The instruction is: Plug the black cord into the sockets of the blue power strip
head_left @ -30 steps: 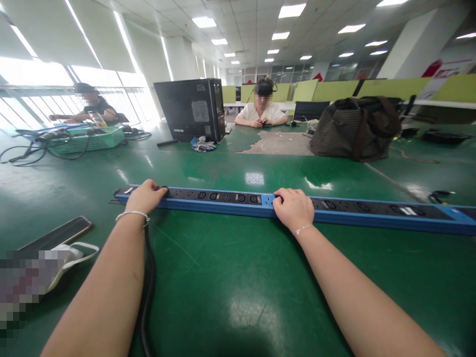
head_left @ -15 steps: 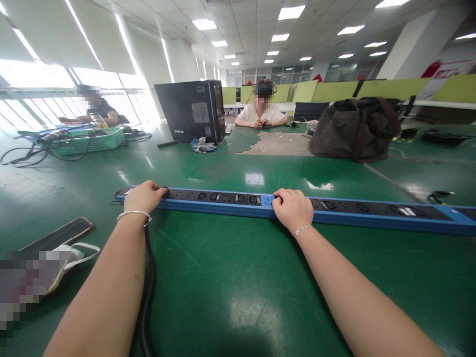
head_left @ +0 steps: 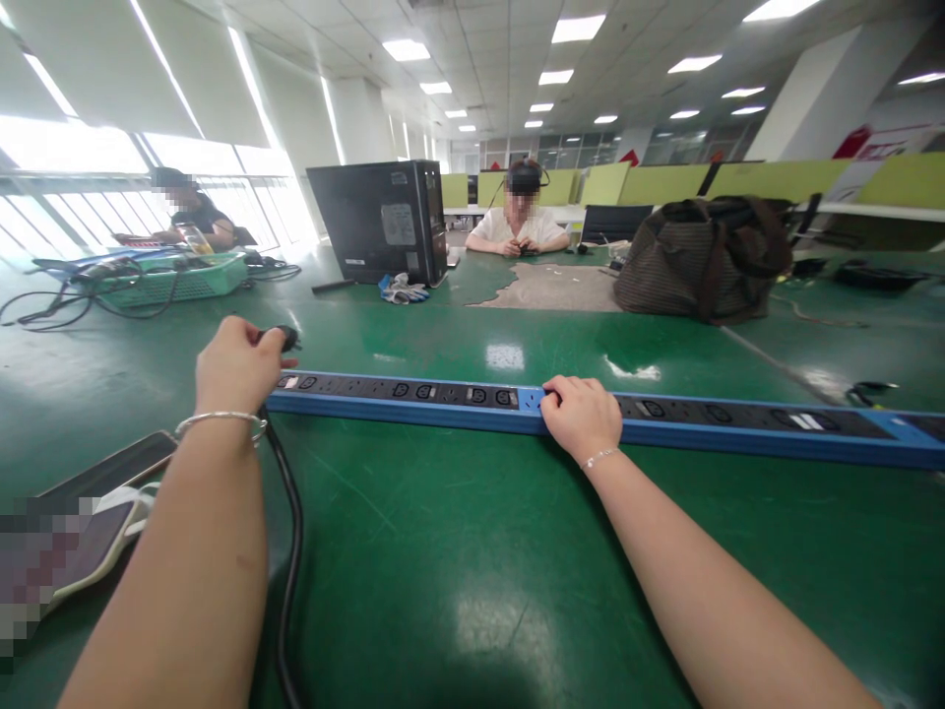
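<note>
A long blue power strip (head_left: 413,409) with black socket panels lies across the green table. My left hand (head_left: 240,364) is closed around a black power plug (head_left: 284,338), held above the strip's left end with its prongs showing to the right. From under that hand a black cord (head_left: 295,532) runs down toward the table's near side. My right hand (head_left: 583,414) grips the strip near its middle, fingers over the top beside a blue socket section. The strip's left tip is hidden behind my left hand.
Phones (head_left: 95,551) lie at the left. Farther back are a green basket (head_left: 177,281) with cables, a black computer case (head_left: 376,222), gloves (head_left: 403,289) and a brown bag (head_left: 701,258). One person (head_left: 518,222) sits across the table, another (head_left: 196,212) far left.
My left hand has lifted the plug off the strip and moved it up and left; its prongs now show. My right hand and the strip have stayed in place.
</note>
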`<state>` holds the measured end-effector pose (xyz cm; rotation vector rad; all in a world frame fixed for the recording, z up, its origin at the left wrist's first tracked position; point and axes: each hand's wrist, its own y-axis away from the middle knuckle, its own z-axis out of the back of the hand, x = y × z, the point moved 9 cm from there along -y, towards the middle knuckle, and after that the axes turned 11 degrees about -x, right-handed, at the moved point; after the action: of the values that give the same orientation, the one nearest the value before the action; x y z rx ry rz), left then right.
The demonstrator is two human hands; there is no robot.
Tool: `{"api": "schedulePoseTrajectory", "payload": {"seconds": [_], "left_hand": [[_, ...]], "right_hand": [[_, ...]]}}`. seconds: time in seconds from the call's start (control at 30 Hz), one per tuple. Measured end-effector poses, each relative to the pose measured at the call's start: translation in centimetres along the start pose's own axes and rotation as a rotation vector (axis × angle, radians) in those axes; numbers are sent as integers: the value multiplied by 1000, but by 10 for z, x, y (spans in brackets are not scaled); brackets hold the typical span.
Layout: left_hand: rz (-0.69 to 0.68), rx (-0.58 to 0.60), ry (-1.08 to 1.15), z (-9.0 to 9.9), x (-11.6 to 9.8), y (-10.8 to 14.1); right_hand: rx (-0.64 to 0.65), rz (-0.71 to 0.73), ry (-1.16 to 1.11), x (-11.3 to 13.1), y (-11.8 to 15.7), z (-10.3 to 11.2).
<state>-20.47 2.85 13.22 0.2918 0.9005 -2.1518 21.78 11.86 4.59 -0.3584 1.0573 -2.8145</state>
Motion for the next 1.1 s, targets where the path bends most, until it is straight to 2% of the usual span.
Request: {"api": "schedulePoseTrajectory", "payload": {"seconds": [0.07,0.17,0.27,0.4,0.5,0.6,0.73,0.83,0.9,1.0,1.1], "left_hand": [[5,-7,83,13,-4,-1],[-33,25,132,15,-11,0],[-79,90,85,3,-14,2],[-63,204,63,-19,-11,3],[-82,226,45,-25,-14,3],[-133,228,12,-25,-25,11],[-287,279,61,-33,-66,48],[-436,317,79,-45,-101,90],[-492,364,83,-55,-117,116],[-504,393,46,-66,-124,138],[-481,417,7,-73,-121,141]], "right_hand": [[-1,0,5,0,0,0],[-1,-2,14,-1,0,0],[7,0,18,-1,-1,-1],[12,-4,17,-1,-1,-1],[6,-4,13,0,0,0],[2,-5,8,0,0,0],[9,-7,5,0,0,-1],[18,-8,11,0,0,-1],[19,-6,15,0,-1,0],[18,-1,15,1,-1,1],[7,2,16,1,0,1]]}}
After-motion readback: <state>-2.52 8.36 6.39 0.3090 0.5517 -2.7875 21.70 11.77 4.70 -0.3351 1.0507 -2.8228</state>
